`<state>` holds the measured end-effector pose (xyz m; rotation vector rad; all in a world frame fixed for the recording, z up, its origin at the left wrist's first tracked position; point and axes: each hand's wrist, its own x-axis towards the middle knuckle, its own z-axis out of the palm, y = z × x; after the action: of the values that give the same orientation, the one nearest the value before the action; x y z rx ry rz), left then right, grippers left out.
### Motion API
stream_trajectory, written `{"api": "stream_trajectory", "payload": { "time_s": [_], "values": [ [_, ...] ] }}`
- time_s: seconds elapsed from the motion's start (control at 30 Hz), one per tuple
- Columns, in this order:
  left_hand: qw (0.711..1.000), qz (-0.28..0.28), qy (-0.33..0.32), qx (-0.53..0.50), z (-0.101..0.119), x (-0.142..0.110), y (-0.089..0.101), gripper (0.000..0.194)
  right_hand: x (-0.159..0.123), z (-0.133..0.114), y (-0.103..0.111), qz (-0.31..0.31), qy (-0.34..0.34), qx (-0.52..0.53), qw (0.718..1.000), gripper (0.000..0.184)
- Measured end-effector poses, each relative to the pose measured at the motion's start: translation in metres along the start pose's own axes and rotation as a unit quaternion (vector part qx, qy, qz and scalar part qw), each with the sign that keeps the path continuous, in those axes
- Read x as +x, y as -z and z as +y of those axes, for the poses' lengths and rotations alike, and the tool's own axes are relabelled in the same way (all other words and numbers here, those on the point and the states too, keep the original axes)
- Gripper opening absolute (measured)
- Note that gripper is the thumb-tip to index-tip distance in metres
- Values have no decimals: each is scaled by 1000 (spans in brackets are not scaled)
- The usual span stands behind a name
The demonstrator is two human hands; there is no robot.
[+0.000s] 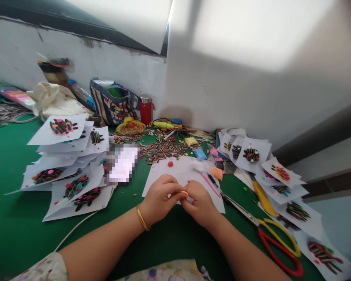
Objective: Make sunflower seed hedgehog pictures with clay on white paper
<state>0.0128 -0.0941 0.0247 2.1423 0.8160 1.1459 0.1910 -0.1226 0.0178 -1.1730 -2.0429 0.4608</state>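
Observation:
A small piece of orange modelling clay (184, 192) sits between the fingertips of both hands. My left hand (160, 197), with a gold bangle at the wrist, pinches it from one side. From the other side my right hand (201, 203) closes its thumb and fingers on it. Both hands are over the near edge of a white sheet of paper (184, 166). On that sheet lie a red clay ball (170, 164) and a thin pink clay strip (210, 185). A larger orange clay lump (216, 173) rests at the sheet's right edge.
Scissors (254, 220) with red and yellow handles lie at right. Stacked paper sheets with seed decorations stand left (73, 156) and right (280, 187). Loose striped seeds (163, 150) spread behind the sheet, near blue clay (199, 153). A red flask (146, 111) stands by the wall.

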Motion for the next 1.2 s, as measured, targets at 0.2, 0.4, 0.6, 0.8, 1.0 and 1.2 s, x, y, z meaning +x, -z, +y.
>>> {"api": "stream_trajectory", "payload": {
  "time_s": [0.2, 0.4, 0.6, 0.8, 1.0, 1.2],
  "values": [
    [1000, -4, 13, -24, 1, 0, 2, 14, 1, -4, 3, -15, -10, 31, 999, 14],
    [1000, -9, -17, -21, 0, -1, 0, 13, 0, -2, 1, -2, -6, 0, 1000, 10],
    [999, -1, -14, -32, 1, 0, 1, 22, 1, -2, 2, -16, -3, 31, 999, 12],
    [1000, 2, -1, -6, 1, 0, 2, 12, 0, -4, 0, -4, -6, 0, 1000, 10],
    [1000, -9, -22, -10, 3, 0, 3, 23, 1, -4, 2, -9, -7, 39, 999, 12],
    [1000, 9, -12, -8, 1, -1, 2, 13, 0, -4, 2, -11, -10, 29, 999, 14]
  ]
}}
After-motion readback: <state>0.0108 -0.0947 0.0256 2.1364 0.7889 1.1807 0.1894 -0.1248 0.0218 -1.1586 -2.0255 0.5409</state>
